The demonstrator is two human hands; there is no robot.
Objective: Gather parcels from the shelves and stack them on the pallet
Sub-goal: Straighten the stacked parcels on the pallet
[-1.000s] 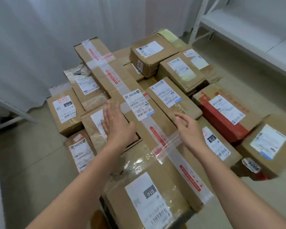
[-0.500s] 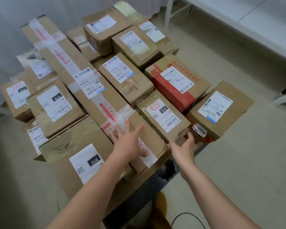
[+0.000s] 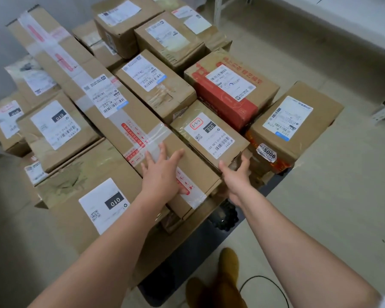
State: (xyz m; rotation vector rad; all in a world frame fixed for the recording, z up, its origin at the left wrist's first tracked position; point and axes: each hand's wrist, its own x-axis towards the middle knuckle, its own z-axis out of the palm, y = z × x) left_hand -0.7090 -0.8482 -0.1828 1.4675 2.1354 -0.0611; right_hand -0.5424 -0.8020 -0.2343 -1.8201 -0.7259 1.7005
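The left hand (image 3: 162, 174) lay flat with fingers spread on the near end of the long taped parcel (image 3: 93, 90) atop the stack. Just beside it, the right hand (image 3: 237, 174) gripped the near edge of a smaller parcel (image 3: 209, 134), fingers curled round its corner.

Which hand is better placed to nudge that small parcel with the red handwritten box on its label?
Probably the right hand: its fingers already touch the small parcel's near corner. The left hand lies flat on the long taped box.
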